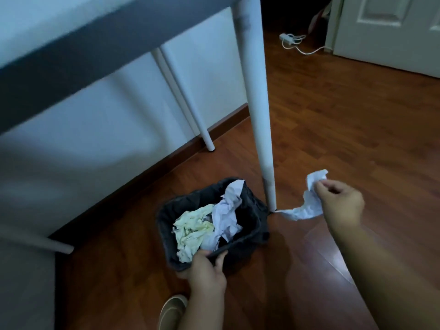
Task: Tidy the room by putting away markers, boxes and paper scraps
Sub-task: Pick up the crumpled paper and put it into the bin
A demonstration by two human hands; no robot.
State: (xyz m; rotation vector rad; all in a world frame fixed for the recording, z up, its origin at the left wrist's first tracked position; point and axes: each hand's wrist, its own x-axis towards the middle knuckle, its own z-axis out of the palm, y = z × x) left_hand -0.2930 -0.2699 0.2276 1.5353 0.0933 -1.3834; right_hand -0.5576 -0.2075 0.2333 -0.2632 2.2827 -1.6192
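Crumpled paper scrap, white and long, hangs from the right hand, pinched between thumb and fingertips at its upper end, with its lower tip trailing toward the foot of the near table leg. That hand is held above the wooden floor, just right of the leg and of the dark bin. The left hand grips the bin's near rim, fingers curled over the edge. Inside the bin lie a pale yellow wad on the left and white crumpled paper on the right. At the far right, a white power strip with its cord lies on the floor near a white door. A shoe shows at the near edge.
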